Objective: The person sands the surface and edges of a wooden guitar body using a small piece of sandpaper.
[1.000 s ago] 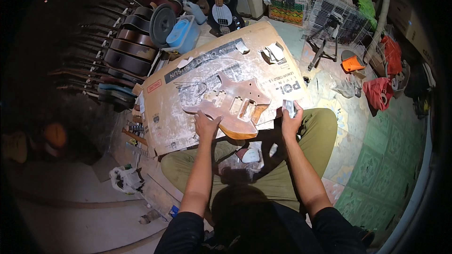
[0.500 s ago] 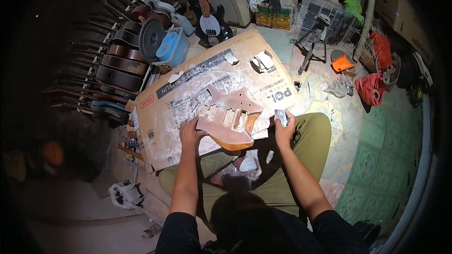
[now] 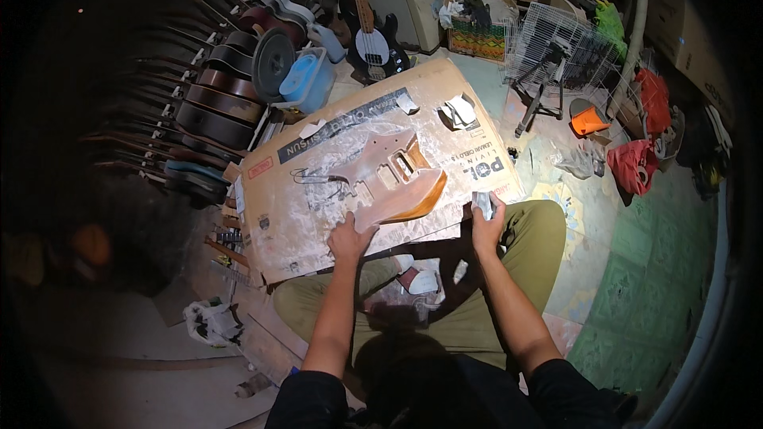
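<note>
A bare wooden electric guitar body (image 3: pixel 401 191) lies on a flattened cardboard sheet (image 3: pixel 286 226) in front of me. Its face is dull pinkish brown with cut-out cavities, and its near right edge shows glossy orange-brown. My left hand (image 3: pixel 350 240) grips the body's near left edge, thumb and fingers closed on the wood. To the right of the body, apart from it, my right hand (image 3: pixel 487 226) holds a small grey sanding block (image 3: pixel 482 204) upright by my knee. Pale dust covers much of the cardboard.
Crumpled white paper pieces (image 3: pixel 458 112) lie on the cardboard. Several guitars (image 3: pixel 218 115) stand racked at the left, beside a blue tub (image 3: pixel 306 79). A black bass guitar (image 3: pixel 372 48) leans behind. A wire cage (image 3: pixel 556 44), tripod and red bags (image 3: pixel 633 167) are at the right.
The guitar body has turned counterclockwise on the cardboard, its orange edge swinging to the right. My left hand has moved nearer and rightward along with it. My right hand still holds the sanding block.
</note>
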A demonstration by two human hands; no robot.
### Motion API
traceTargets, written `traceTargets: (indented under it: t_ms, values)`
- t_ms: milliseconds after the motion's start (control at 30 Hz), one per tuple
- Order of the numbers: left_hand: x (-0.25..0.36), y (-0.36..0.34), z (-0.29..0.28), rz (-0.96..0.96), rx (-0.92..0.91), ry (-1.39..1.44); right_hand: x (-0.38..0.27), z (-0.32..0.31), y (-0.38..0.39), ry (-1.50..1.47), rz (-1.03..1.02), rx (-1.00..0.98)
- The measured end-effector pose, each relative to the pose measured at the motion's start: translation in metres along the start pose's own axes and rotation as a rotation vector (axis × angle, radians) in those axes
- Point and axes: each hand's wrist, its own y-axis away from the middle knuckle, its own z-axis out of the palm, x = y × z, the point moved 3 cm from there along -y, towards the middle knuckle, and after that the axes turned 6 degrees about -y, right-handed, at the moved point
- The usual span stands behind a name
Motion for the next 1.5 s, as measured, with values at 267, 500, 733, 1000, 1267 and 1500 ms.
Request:
traceTargets:
  t_ms: [267, 500, 733, 1000, 1267, 1500]
  values:
    - [0.038, 0.039, 0.002, -0.12, -0.072, 0.152, 0.003, -0.001, 0.002, 0.017, -0.047, -0.002]
    - [0.035, 0.047, 0.003, -0.143, -0.09, 0.223, -0.006, 0.004, 0.007, 0.022, -0.033, -0.03]
    - [0.006, 0.05, 0.018, -0.067, -0.136, 0.297, -0.005, 0.003, 0.006, 0.059, -0.066, -0.024]
    - [0.003, 0.054, 0.02, -0.09, -0.131, 0.359, 0.0, 0.008, 0.008, 0.048, -0.049, -0.065]
    - [0.029, 0.041, 0.001, -0.184, -0.122, 0.321, 0.001, 0.004, 0.005, 0.054, -0.057, -0.061]
    - [0.027, 0.034, -0.001, -0.225, -0.133, 0.346, -0.008, 0.005, 0.008, 0.053, -0.043, -0.079]
